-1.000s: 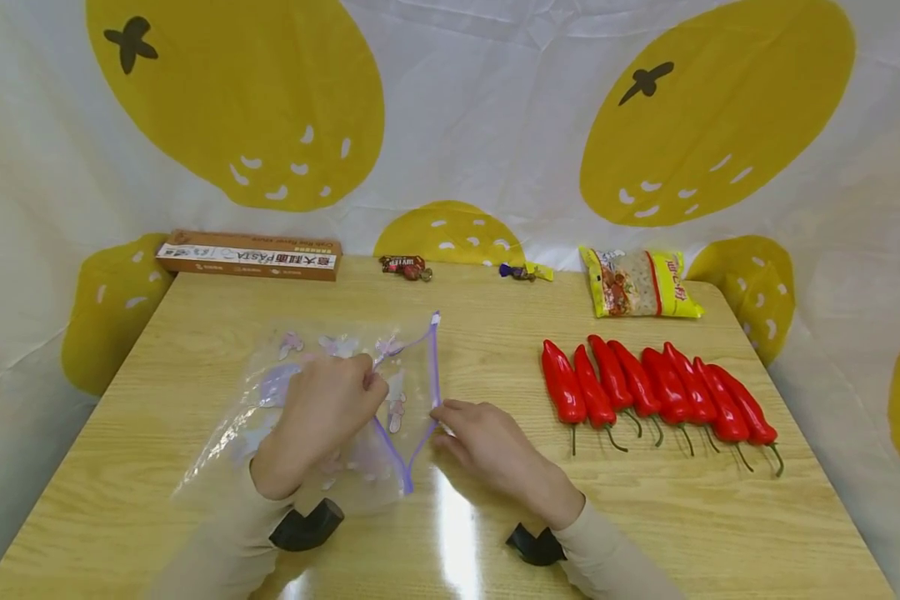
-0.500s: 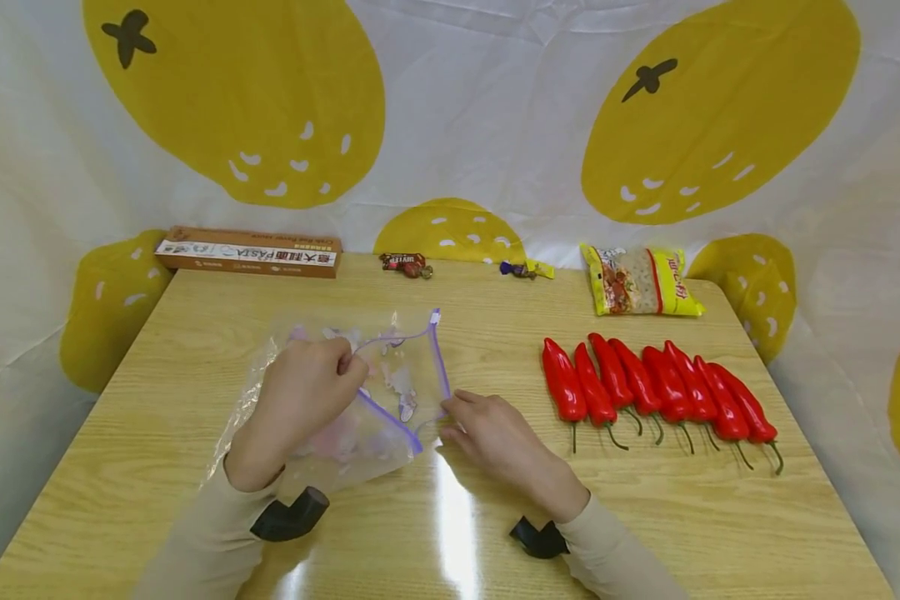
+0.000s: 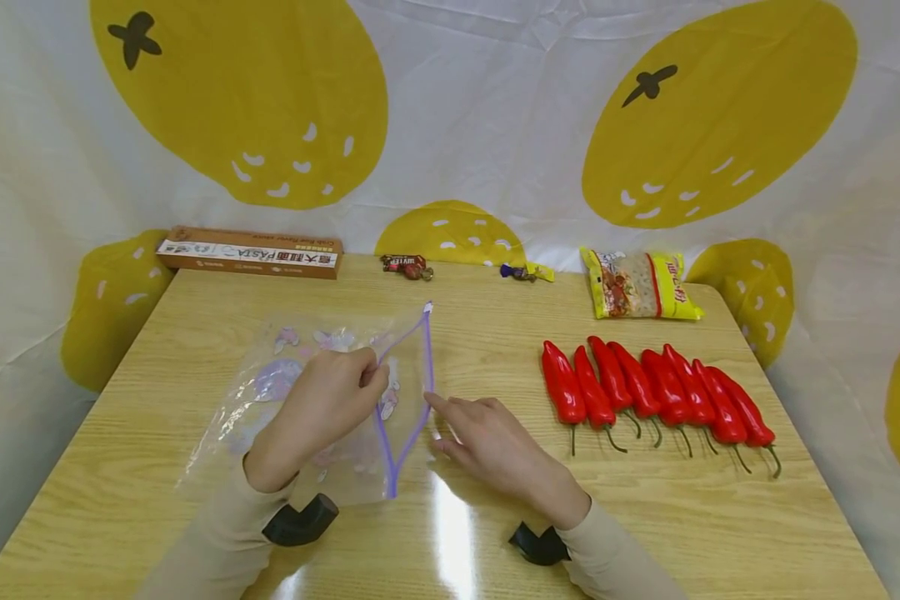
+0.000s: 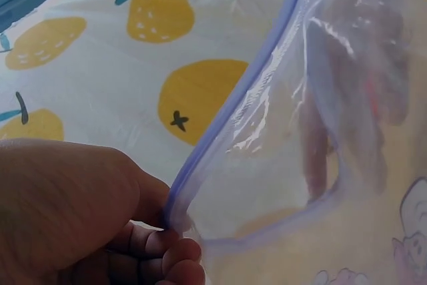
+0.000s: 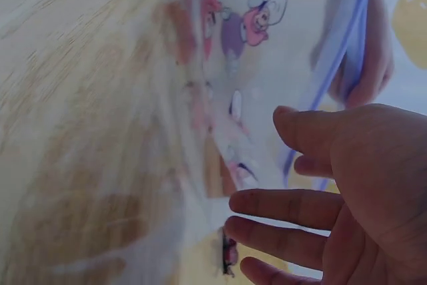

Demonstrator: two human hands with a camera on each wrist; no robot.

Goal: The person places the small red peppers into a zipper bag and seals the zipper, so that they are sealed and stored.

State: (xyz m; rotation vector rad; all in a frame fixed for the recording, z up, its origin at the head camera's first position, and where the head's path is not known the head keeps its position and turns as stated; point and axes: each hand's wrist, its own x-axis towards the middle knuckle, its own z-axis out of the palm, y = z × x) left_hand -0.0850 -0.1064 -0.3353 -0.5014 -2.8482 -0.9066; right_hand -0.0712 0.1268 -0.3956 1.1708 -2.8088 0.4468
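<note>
A clear zip bag (image 3: 273, 382) with cartoon prints and a purple zip edge lies on the table, its mouth spread toward the right. My left hand (image 3: 326, 396) pinches one side of that mouth between thumb and curled fingers; the grip shows closely in the left wrist view, where the purple zip edge (image 4: 223, 111) runs up from the fingers. At the opposite side, my right hand (image 3: 487, 446) has its index fingertip at the zip edge. The right wrist view shows this hand's fingers (image 5: 287, 208) extended and spread, the thumb apart from them. A white slider (image 3: 427, 307) sits at the zip's far end.
Several red peppers (image 3: 667, 392) lie in a row to the right. Along the back stand a pasta box (image 3: 251, 252), wrapped candies (image 3: 407, 267), more small wrapped candies (image 3: 527, 272) and a yellow food packet (image 3: 641, 284). A fruit-print cloth (image 3: 480, 108) hangs behind the table (image 3: 495, 333).
The left hand and bag shifted left and back, then returned right. The right hand first held the zip edge and drew it right; now its fingers are straighter and the edge has moved left.
</note>
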